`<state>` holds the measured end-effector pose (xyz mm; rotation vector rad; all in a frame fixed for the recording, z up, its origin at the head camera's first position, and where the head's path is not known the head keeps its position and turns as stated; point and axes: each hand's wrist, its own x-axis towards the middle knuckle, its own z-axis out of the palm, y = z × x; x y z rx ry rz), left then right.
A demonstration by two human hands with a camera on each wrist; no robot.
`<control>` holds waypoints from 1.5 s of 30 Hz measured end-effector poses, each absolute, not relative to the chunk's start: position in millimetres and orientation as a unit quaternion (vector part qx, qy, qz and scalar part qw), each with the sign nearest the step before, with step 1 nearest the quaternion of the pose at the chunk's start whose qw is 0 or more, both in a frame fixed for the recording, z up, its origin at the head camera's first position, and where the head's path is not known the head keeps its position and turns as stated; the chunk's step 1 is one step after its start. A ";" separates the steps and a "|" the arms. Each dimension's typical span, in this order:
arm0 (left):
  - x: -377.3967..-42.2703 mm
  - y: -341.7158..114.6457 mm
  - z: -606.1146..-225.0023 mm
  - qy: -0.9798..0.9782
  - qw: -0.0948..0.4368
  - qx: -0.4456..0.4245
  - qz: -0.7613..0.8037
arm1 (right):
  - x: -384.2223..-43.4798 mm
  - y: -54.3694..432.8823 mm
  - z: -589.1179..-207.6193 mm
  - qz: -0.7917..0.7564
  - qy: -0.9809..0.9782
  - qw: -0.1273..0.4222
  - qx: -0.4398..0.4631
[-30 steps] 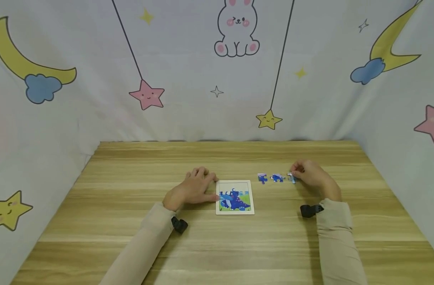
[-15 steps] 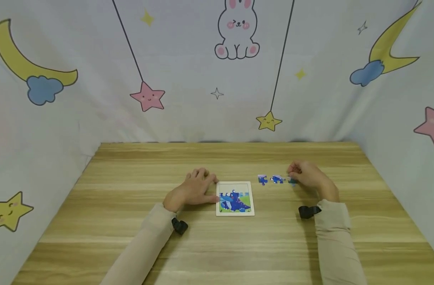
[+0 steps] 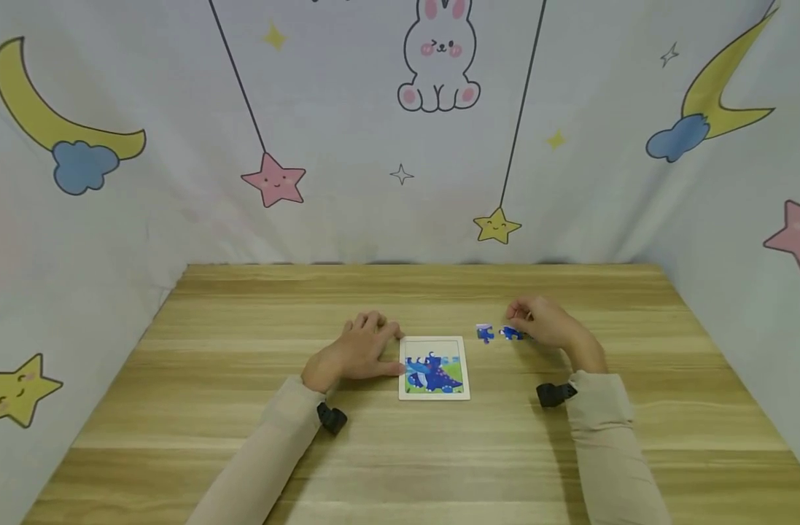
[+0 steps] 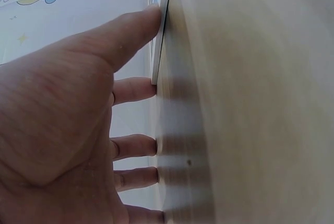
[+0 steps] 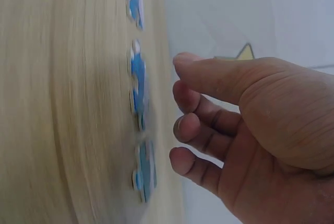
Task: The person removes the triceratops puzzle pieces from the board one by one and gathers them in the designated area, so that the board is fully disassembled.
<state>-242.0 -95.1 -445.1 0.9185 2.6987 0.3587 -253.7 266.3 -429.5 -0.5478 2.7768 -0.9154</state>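
A white-rimmed jigsaw tray (image 3: 467, 373) lies on the table with a blue dinosaur picture (image 3: 435, 373) across its lower part; a pale strip shows along the top. My left hand (image 3: 355, 351) rests at its left side, thumb on the edge and index fingertip by the upper corner, other fingertips on the table. Right of the tray, one puzzle piece (image 3: 484, 334) and a second puzzle piece (image 3: 510, 333) lie in a row. Over the row's right end hovers my right hand (image 3: 549, 322), loosely curled, holding nothing. A third puzzle piece (image 5: 146, 172) shows beneath it in the right wrist view.
The wooden table (image 3: 400, 459) runs back to a white cloth (image 3: 347, 219) printed with stars, moons and a rabbit. The cloth also rises along both sides. A small black camera sits on each wrist (image 3: 332, 418).
My right hand has shifted left along the row of pieces, from the third piece toward the second, and now covers the third in the head view. My left hand stays on the tray.
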 end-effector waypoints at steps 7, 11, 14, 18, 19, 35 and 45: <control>-241.3 -94.2 -445.6 0.932 0.123 0.315 0.129 | -255.5 244.0 -428.4 -0.305 0.923 0.089 -0.218; -239.9 -94.8 -446.4 0.932 0.126 0.314 0.133 | -254.0 230.5 -428.8 -0.304 0.917 0.107 -0.234; -240.4 -94.8 -447.9 0.931 0.123 0.316 0.134 | -252.7 217.6 -429.7 -0.307 0.910 0.119 -0.252; -241.0 -95.5 -447.7 0.929 0.125 0.323 0.130 | -249.0 195.3 -432.2 -0.309 0.900 0.140 -0.275; -240.9 -96.0 -447.4 0.928 0.127 0.324 0.129 | -247.8 189.4 -433.1 -0.310 0.896 0.147 -0.280; -239.6 -96.8 -446.6 0.928 0.127 0.332 0.111 | -232.0 136.1 -440.6 -0.295 0.869 0.217 -0.332; -241.0 -97.3 -447.6 0.928 0.122 0.333 0.115 | -230.8 132.3 -443.3 -0.294 0.881 0.208 -0.308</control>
